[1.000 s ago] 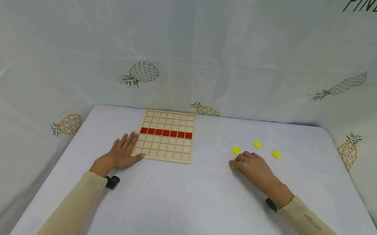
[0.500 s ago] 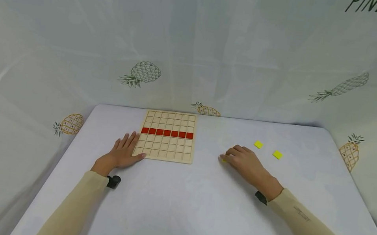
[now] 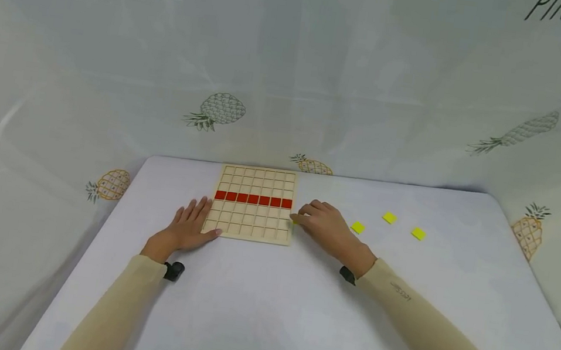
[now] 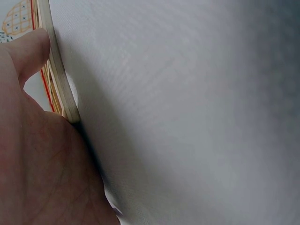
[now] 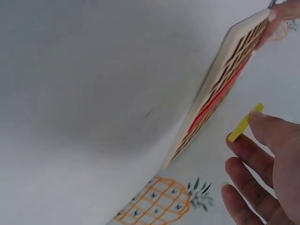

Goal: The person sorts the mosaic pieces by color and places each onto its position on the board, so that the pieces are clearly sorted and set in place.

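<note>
A wooden grid board (image 3: 247, 229) lies on the table, with a row of red tiles (image 3: 253, 199) filling one line across its middle. My left hand (image 3: 182, 234) rests at the board's left edge, fingers straight and thumb on the near left corner. Between thumb and index finger, my right hand (image 3: 326, 228) pinches a yellow square tile (image 5: 245, 123). That hand is just at the right edge of the board; in the head view the fingers mostly hide the tile. In the right wrist view the tile is apart from the board.
Several yellow tiles lie loose to the right: one (image 3: 357, 227) near my right wrist, another (image 3: 389, 217) farther back, and one (image 3: 419, 233) farthest right. A white cloth (image 3: 376, 93) printed with pineapples hangs behind the white table (image 3: 251, 313).
My right hand has moved left from the loose yellow tiles to the board's right edge, carrying one yellow tile. My left hand stays at the board.
</note>
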Tool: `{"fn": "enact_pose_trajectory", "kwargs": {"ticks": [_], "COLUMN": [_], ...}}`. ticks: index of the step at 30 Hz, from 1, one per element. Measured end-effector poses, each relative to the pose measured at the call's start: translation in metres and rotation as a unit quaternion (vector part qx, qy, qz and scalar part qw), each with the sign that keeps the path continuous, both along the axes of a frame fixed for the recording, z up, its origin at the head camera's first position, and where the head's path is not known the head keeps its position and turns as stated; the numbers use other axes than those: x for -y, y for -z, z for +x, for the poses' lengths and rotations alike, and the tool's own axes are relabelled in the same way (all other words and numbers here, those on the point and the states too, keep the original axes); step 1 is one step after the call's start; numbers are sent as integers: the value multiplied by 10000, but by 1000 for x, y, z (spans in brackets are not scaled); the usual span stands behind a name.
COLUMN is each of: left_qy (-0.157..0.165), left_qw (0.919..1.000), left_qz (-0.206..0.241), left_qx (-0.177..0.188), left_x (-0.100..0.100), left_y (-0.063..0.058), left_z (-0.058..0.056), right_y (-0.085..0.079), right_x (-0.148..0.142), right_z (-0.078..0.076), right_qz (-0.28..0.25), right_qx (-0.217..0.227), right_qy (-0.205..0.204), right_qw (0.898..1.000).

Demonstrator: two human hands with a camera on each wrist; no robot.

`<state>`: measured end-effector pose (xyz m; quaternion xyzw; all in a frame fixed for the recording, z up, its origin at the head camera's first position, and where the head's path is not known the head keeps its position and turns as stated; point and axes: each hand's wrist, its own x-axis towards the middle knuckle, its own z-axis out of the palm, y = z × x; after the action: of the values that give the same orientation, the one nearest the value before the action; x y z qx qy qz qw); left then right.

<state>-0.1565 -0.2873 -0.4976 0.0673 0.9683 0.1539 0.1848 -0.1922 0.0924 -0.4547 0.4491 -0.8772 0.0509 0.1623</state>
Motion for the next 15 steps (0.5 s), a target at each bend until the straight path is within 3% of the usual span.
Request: {"fn": "enact_pose_trajectory", "kwargs": {"ticks": [6, 15], "left_qy": [12, -26], "left_qw": [10000, 10000], "left_qz": [6, -2], "left_qx": [-6, 76], "left_x": [2, 3], "left_y": [3, 3], "left_z": [-4, -5], "right_y": [0, -2], "right_x": [39, 94], "right_z": [-6, -9], "right_qz": [-245, -188], "right_qx": [-79, 139], "right_qy": [-181, -207], "right_qw": [9995, 9995]}}
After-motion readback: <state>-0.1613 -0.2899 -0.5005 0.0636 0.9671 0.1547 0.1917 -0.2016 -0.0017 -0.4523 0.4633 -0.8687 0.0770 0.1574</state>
